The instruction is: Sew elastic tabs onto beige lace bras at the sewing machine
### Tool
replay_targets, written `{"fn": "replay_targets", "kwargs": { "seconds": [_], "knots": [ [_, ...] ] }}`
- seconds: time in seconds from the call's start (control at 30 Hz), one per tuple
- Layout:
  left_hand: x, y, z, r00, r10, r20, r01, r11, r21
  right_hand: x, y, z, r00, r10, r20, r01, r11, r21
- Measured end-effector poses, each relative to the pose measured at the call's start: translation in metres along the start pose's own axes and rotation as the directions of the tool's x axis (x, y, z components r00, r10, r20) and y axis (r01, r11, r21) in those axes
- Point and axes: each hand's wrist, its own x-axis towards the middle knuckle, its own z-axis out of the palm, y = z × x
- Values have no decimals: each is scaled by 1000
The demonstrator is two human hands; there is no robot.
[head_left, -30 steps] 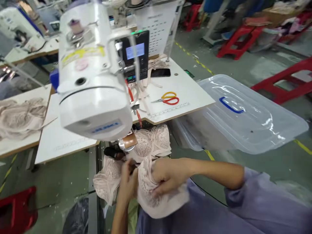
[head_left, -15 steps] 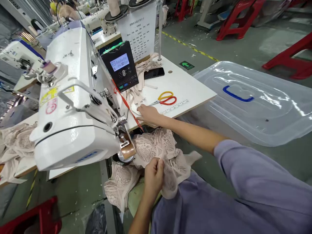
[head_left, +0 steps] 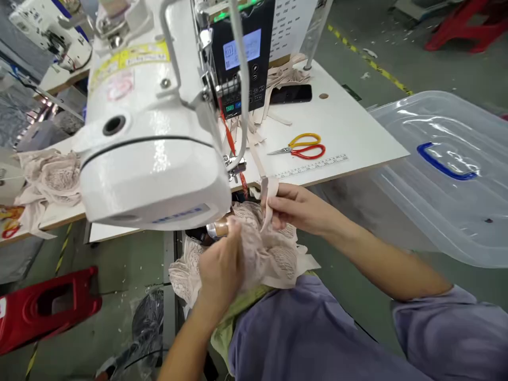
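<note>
Beige lace bra pieces (head_left: 283, 259) lie bunched over the lap, below the white sewing machine head (head_left: 154, 174). My left hand (head_left: 223, 262) is closed on the lace near the machine's metal arm end (head_left: 217, 228); its fingertips are partly hidden. Between the thumb and fingers of my right hand (head_left: 291, 207) is a beige strap (head_left: 270, 198), which hangs in a loop just off the table's front edge. The needle area is partly hidden by the machine head.
Scissors with yellow and red handles (head_left: 307, 146), a ruler (head_left: 311, 166) and a phone (head_left: 290, 94) lie on the white table (head_left: 357, 132). Beyond its right edge is a clear plastic lid (head_left: 448, 211). More lace pieces (head_left: 59, 177) are at left, above a red stool (head_left: 47, 307).
My right hand has come back from the tabletop with a strap in its fingers. My left hand has moved up and left, nearer the machine. The view has moved closer to the machine.
</note>
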Motion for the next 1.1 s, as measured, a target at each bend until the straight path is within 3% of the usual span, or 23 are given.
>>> {"fn": "replay_targets", "kwargs": {
  "seconds": [0.1, 0.23, 0.33, 0.43, 0.53, 0.73, 1.1],
  "knots": [
    [0, -12, -12, 984, -180, 10, 176, 970, 169, 3, 7, 13, 1000, 2, 22, 2, 987, -161],
    [-2, -20, -18, 964, -257, 66, 256, 966, 32, 29, 12, 18, 999, -35, -34, 23, 952, -306],
    [-2, -28, -22, 946, -265, 185, 286, 954, -94, 47, 14, 21, 989, -124, -85, 72, 887, -457],
    [-2, -36, -26, 933, -218, 286, 264, 955, -134, 59, 15, 24, 952, -290, -101, 165, 761, -627],
    [2, -36, -30, 926, -178, 332, 221, 970, -97, 66, 18, 24, 917, -391, -79, 231, 683, -693],
    [13, -22, -36, 936, -137, 324, 106, 988, 113, 68, 23, 23, 916, -391, -86, 221, 672, -707],
    [6, -21, -33, 954, -92, 286, 49, 987, 154, 66, 14, 27, 938, -342, -52, 210, 681, -702]
  ]
}}
